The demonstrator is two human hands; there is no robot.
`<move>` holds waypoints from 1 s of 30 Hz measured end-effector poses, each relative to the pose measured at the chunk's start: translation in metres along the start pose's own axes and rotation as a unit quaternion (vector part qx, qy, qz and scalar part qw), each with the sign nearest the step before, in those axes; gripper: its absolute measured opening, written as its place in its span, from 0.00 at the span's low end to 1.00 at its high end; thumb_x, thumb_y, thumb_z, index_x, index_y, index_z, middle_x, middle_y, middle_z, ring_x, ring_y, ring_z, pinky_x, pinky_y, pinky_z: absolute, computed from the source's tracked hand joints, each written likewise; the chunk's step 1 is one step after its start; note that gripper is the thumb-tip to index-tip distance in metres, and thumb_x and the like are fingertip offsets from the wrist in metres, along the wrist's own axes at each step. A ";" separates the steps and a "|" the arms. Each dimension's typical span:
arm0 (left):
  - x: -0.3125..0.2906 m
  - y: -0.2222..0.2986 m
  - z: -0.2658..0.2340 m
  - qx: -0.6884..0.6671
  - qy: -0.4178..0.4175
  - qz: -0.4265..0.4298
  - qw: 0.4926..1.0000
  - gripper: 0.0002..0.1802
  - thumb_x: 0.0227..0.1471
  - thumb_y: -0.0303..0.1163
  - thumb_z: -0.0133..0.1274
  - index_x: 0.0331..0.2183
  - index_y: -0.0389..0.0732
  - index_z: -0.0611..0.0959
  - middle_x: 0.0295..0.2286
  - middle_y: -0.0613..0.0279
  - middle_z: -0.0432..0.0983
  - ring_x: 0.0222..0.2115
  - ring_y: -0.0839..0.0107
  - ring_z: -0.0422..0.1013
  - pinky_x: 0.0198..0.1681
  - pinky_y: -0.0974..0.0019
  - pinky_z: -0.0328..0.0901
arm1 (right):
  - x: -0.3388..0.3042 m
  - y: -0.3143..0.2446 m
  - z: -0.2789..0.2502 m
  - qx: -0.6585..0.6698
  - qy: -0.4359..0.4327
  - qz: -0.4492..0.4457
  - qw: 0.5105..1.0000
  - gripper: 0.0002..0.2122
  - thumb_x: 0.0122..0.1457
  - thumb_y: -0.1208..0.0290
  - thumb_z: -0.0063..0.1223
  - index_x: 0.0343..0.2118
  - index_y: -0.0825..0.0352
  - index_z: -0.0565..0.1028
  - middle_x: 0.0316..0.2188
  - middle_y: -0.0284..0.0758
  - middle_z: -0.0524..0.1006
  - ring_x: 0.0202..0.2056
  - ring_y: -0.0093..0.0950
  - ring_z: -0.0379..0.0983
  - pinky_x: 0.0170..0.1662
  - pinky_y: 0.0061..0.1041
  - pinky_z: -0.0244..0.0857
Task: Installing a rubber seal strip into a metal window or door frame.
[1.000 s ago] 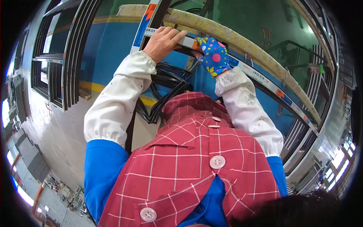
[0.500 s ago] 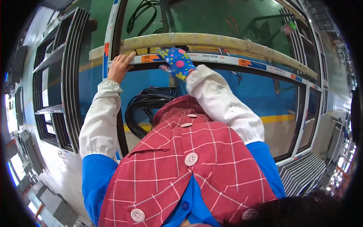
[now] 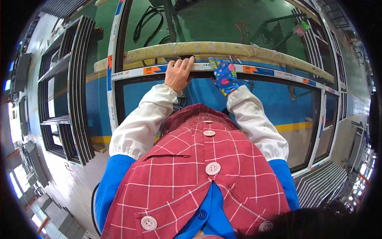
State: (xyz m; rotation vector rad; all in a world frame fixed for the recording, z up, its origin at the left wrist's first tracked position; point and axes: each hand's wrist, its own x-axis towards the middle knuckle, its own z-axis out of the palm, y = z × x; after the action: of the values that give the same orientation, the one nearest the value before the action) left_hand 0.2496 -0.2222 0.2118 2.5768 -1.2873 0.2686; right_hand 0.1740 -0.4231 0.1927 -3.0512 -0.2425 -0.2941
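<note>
A large window frame [image 3: 274, 73] lies before me, its crossbar wrapped in printed white, orange and blue film. My bare left hand [image 3: 178, 74] is closed over the crossbar left of its middle, fingers across the top and thumb on the near side. A little to the right, my right hand [image 3: 225, 75], in a blue glove with coloured dots, is also closed over the bar, its fingers on the far side. A short gap separates the hands. Something dark shows at my left fingertips, too small to make out.
Beyond the crossbar runs a padded support beam [image 3: 223, 48]. Stacked dark frames [image 3: 75, 91] stand at the left, and grey profiles [image 3: 323, 182] lie at the lower right. A black cable [image 3: 148, 24] and a red wire-like piece [image 3: 241, 28] are on the green floor.
My left hand has moved right along the crossbar from near the frame's left corner. My right hand has also shifted right. The black coil beside my vest is no longer visible there.
</note>
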 end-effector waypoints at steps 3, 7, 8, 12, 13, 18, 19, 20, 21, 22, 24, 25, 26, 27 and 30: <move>0.013 0.007 0.009 0.036 0.007 0.022 0.999 0.40 0.30 0.32 0.61 0.50 0.41 0.66 0.38 0.61 0.69 0.37 0.65 0.66 0.38 0.62 0.59 | 0.010 0.000 0.002 -0.011 0.003 -0.029 1.000 0.26 0.42 0.62 0.57 0.47 0.62 0.69 0.39 0.37 0.71 0.42 0.35 0.66 0.42 0.35 0.60; 0.021 0.010 0.017 0.042 0.050 0.046 0.997 0.27 0.36 0.32 0.54 0.44 0.41 0.71 0.30 0.63 0.68 0.31 0.67 0.66 0.32 0.64 0.59 | 0.012 0.007 0.007 0.022 0.061 -0.056 0.996 0.21 0.40 0.63 0.58 0.41 0.59 0.73 0.33 0.33 0.71 0.37 0.31 0.67 0.38 0.31 0.61; 0.022 0.011 0.017 0.030 0.079 0.056 0.995 0.21 0.39 0.31 0.50 0.41 0.40 0.73 0.26 0.64 0.67 0.29 0.68 0.65 0.30 0.65 0.58 | 0.011 0.006 0.009 0.026 0.051 -0.052 0.997 0.21 0.40 0.63 0.58 0.41 0.59 0.73 0.33 0.33 0.71 0.37 0.31 0.67 0.38 0.31 0.61; 0.019 0.015 0.013 -0.005 0.007 0.011 1.000 0.34 0.30 0.30 0.59 0.45 0.42 0.70 0.31 0.63 0.69 0.33 0.64 0.66 0.34 0.62 0.59 | 0.010 0.001 0.008 0.092 0.081 -0.010 0.992 0.22 0.38 0.66 0.59 0.41 0.60 0.73 0.35 0.33 0.72 0.38 0.33 0.68 0.40 0.32 0.62; 0.018 0.017 0.011 0.006 0.004 0.008 1.000 0.35 0.30 0.32 0.60 0.45 0.43 0.70 0.33 0.63 0.69 0.34 0.64 0.66 0.35 0.61 0.59 | 0.009 0.002 0.005 0.080 0.042 -0.011 0.996 0.26 0.39 0.65 0.59 0.46 0.59 0.70 0.37 0.35 0.72 0.41 0.34 0.67 0.43 0.33 0.61; 0.021 0.025 0.006 -0.056 0.027 -0.026 0.998 0.35 0.29 0.43 0.63 0.44 0.44 0.74 0.38 0.59 0.71 0.39 0.60 0.65 0.42 0.55 0.58 | -0.004 0.029 -0.010 0.017 0.025 0.016 0.999 0.29 0.38 0.52 0.59 0.45 0.61 0.72 0.33 0.41 0.73 0.38 0.38 0.68 0.41 0.37 0.60; 0.023 0.026 0.006 -0.034 0.014 -0.018 0.999 0.35 0.29 0.42 0.63 0.45 0.45 0.73 0.39 0.59 0.71 0.42 0.59 0.65 0.45 0.53 0.58 | -0.005 0.036 -0.012 0.021 0.006 0.011 1.000 0.22 0.37 0.52 0.58 0.35 0.60 0.73 0.26 0.40 0.71 0.31 0.38 0.68 0.34 0.37 0.60; 0.024 0.029 0.006 -0.015 0.001 -0.014 1.000 0.36 0.30 0.41 0.62 0.47 0.45 0.72 0.41 0.58 0.70 0.45 0.58 0.64 0.48 0.51 0.57 | -0.007 0.040 -0.012 0.025 -0.014 0.005 1.000 0.17 0.36 0.53 0.57 0.25 0.60 0.75 0.19 0.39 0.70 0.23 0.38 0.67 0.27 0.37 0.60; 0.027 0.030 0.006 0.004 -0.028 -0.014 0.999 0.33 0.33 0.43 0.60 0.45 0.44 0.72 0.40 0.56 0.70 0.43 0.60 0.65 0.46 0.54 0.58 | -0.008 0.042 -0.010 0.023 0.044 -0.018 0.999 0.12 0.37 0.56 0.56 0.21 0.59 0.74 0.16 0.38 0.70 0.21 0.37 0.67 0.24 0.37 0.60; 0.027 0.032 0.007 0.056 0.024 0.025 0.998 0.33 0.35 0.42 0.59 0.46 0.44 0.71 0.40 0.57 0.70 0.44 0.61 0.64 0.46 0.55 0.58 | -0.010 0.043 -0.007 0.018 0.100 -0.041 0.994 0.09 0.37 0.60 0.56 0.16 0.59 0.72 0.14 0.38 0.70 0.18 0.37 0.68 0.21 0.36 0.60; 0.028 0.035 0.008 -0.006 0.022 0.027 0.999 0.31 0.36 0.42 0.58 0.44 0.43 0.71 0.33 0.60 0.69 0.38 0.63 0.65 0.39 0.60 0.59 | -0.011 0.040 -0.001 0.050 0.053 0.014 0.997 0.14 0.37 0.59 0.57 0.21 0.65 0.73 0.21 0.43 0.70 0.26 0.39 0.68 0.26 0.36 0.60; 0.028 0.036 0.009 0.002 0.057 0.047 0.997 0.30 0.36 0.43 0.58 0.44 0.43 0.72 0.31 0.60 0.69 0.36 0.63 0.65 0.37 0.60 0.59 | -0.012 0.038 0.001 0.047 0.094 0.001 0.994 0.13 0.37 0.60 0.57 0.22 0.64 0.73 0.22 0.42 0.71 0.26 0.39 0.68 0.27 0.36 0.61; 0.028 0.037 0.009 -0.006 0.046 0.043 0.998 0.30 0.35 0.43 0.58 0.43 0.43 0.72 0.29 0.61 0.68 0.34 0.64 0.65 0.35 0.60 0.59 | -0.011 0.037 0.001 0.047 0.045 0.007 0.998 0.13 0.37 0.60 0.57 0.23 0.64 0.74 0.23 0.42 0.71 0.27 0.38 0.69 0.27 0.36 0.62; 0.028 0.038 0.009 -0.004 0.060 0.051 0.997 0.29 0.35 0.42 0.59 0.42 0.43 0.72 0.28 0.62 0.68 0.33 0.65 0.65 0.34 0.61 0.58 | -0.012 0.036 0.000 0.064 0.098 -0.014 0.993 0.12 0.38 0.61 0.57 0.25 0.63 0.74 0.23 0.41 0.71 0.27 0.38 0.69 0.28 0.36 0.62; 0.027 0.039 0.009 -0.006 0.064 0.049 0.997 0.28 0.35 0.41 0.59 0.41 0.45 0.73 0.26 0.65 0.67 0.32 0.67 0.65 0.32 0.62 0.58 | -0.007 0.035 -0.012 0.068 0.095 -0.001 0.993 0.13 0.41 0.60 0.57 0.29 0.59 0.74 0.27 0.38 0.72 0.30 0.36 0.70 0.29 0.36 0.64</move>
State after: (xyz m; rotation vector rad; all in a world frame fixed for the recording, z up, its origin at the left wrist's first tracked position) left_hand 0.2352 -0.2679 0.2164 2.4460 -1.3651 0.4342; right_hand 0.1702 -0.4594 0.2011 -2.8654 -0.2443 -0.5414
